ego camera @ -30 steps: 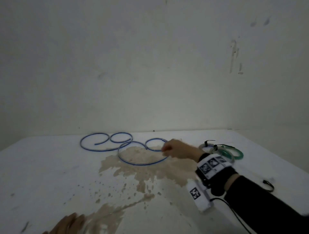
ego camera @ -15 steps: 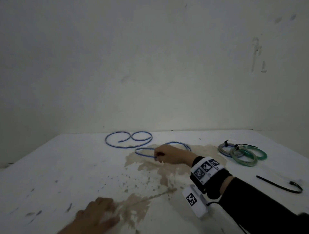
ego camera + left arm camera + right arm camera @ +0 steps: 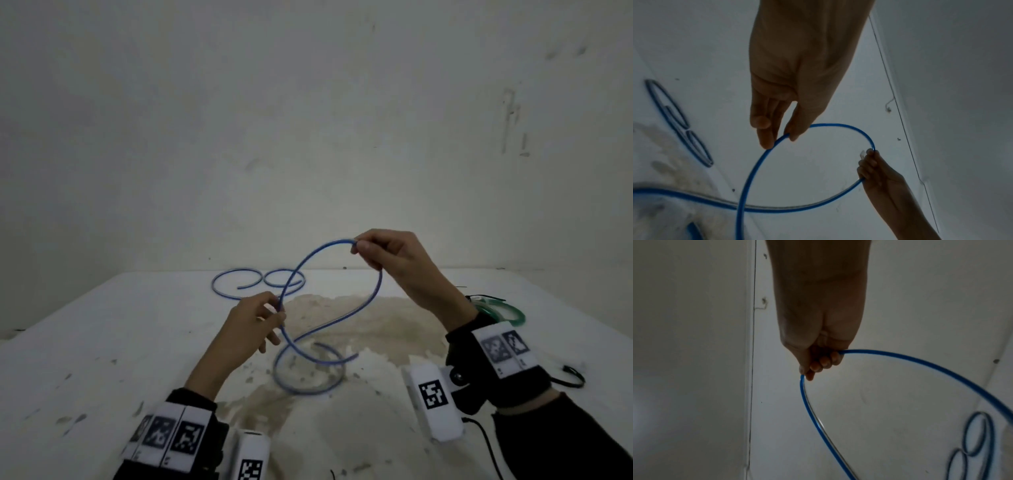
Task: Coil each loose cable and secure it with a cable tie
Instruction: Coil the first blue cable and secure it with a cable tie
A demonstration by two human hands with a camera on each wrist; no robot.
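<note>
A blue cable (image 3: 310, 255) is lifted off the white table (image 3: 102, 342). My right hand (image 3: 358, 248) grips its top bend, fingers curled round it (image 3: 823, 363). Lower and to the left, my left hand (image 3: 279, 308) pinches the same cable between thumb and fingertips (image 3: 777, 139). The cable arcs between the two hands (image 3: 838, 125), then crosses itself and drops into a blurred loop (image 3: 308, 377) just over the table. A second blue cable (image 3: 239, 284) lies loose in curls at the back of the table.
Coiled green and grey cables (image 3: 507, 313) bound with black ties lie at the right. A loose black cable tie (image 3: 572, 378) lies near the right edge. A brown stain (image 3: 376, 322) covers the table's middle. A wall stands close behind.
My right hand has lifted the blue cable off the table. The left hand has left the table's front and taken hold of the cable lower down.
</note>
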